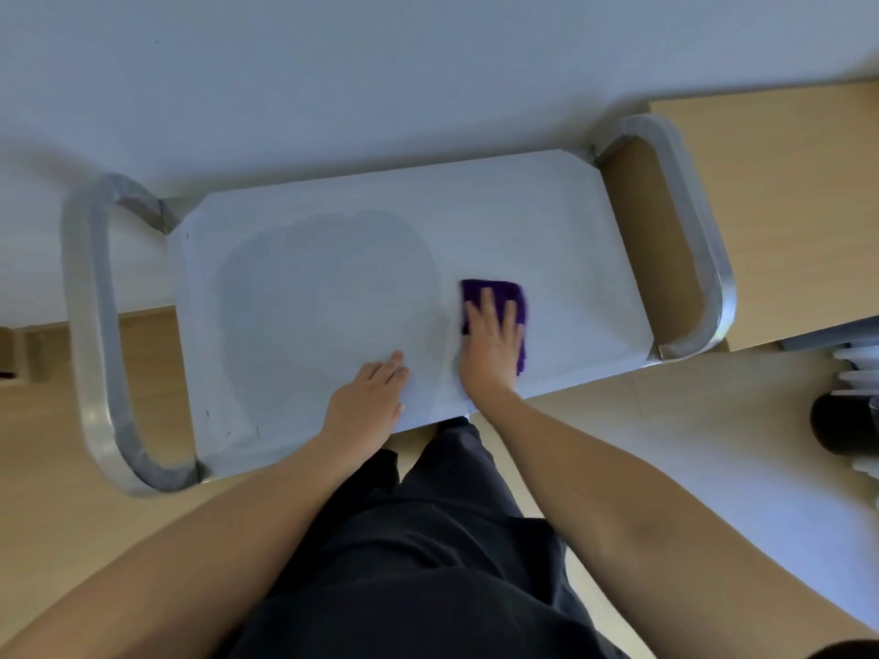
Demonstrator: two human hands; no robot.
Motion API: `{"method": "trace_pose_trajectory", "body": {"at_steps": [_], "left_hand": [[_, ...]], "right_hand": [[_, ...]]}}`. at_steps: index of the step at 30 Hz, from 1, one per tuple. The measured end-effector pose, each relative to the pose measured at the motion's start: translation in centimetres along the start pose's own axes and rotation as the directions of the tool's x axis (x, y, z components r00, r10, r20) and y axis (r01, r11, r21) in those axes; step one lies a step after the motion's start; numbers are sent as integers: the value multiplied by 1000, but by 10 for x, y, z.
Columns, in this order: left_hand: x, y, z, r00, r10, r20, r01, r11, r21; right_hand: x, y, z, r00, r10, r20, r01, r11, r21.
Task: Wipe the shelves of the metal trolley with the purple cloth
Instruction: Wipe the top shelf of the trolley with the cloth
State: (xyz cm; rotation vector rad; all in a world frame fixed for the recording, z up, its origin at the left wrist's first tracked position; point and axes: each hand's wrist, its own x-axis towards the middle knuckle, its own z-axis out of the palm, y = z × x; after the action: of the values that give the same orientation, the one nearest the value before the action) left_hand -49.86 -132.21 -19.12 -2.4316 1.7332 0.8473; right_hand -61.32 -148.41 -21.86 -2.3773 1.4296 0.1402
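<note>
Cloth position: purple cloth lies flat on the top shelf of the metal trolley, right of centre and nearer the front edge than the back. Right hand rests palm-down on it, fingers straight and spread. It presses only, with no curl round the fabric and nothing pinched. Left hand lies flat on the bare shelf close beside the right one, near the front edge, fingers extended and holding nothing. It looks like a brace for the trolley.

Surface: a darker, damp-looking patch covers the left and middle of the shelf, and the cloth sits at its right border. Judgement — that part is wiped, while the strip toward the right handle looks dry and is left to do. Lower shelves are hidden under the top one, so their state cannot be told.

Handling: cloth looks soft, light and folded into a small pad. It is likely damp, so it should drag rather than skate on smooth metal. A flat palm on its middle spreads the pressure and keeps the fold from rolling — pinching a corner would let it bunch. Trolley frame is stiff. Wheels are not in view, but if it has them it may creep under a push, hence the bracing hand.

Around: wood-coloured floor, pale wall behind, dark trousers below.
</note>
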Motion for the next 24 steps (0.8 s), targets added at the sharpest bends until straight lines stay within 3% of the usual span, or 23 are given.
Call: {"method": "trace_pose_trajectory", "body": {"at_steps": [1,3,6,8,11,15,17,18,20,22,24], "left_hand": [[2,0,-2,1000,-13,-12,13,1000,-5],[7,-1,-5,998,-35,-48,34,999,-13],[18,0,-11,994,-69,-86,66,997,-33],[26,5,-15,992,-95,-78,91,995,-51],[43,14,-22,992,-107,-60,102,992,-77],[72,24,-31,990,-139,-34,136,988,-72],[86,29,-37,987,-157,-32,155,986,-66],[92,32,-40,985,-168,-28,166,984,-61],[103,38,-44,981,-195,-7,194,979,-53],[111,43,-46,974,-227,20,228,972,-62],[116,48,-46,968,-248,39,251,964,-84]], "right_hand": [[-1,-11,5,989,-146,31,147,989,-29],[10,-20,6,896,-429,113,437,898,-58],[54,-5,-10,772,-616,157,630,773,-70],[85,14,-25,836,-539,102,546,834,-71],[125,51,-50,977,-213,30,214,975,-54],[141,51,-54,997,74,-16,-74,997,-4],[134,22,-40,992,122,-33,-123,992,-28],[129,8,-32,998,55,-22,-56,997,-50],[124,-7,-24,968,-246,50,250,963,-102],[137,2,-33,822,-548,157,565,819,-102],[164,28,-49,701,-688,190,710,699,-86]]}}
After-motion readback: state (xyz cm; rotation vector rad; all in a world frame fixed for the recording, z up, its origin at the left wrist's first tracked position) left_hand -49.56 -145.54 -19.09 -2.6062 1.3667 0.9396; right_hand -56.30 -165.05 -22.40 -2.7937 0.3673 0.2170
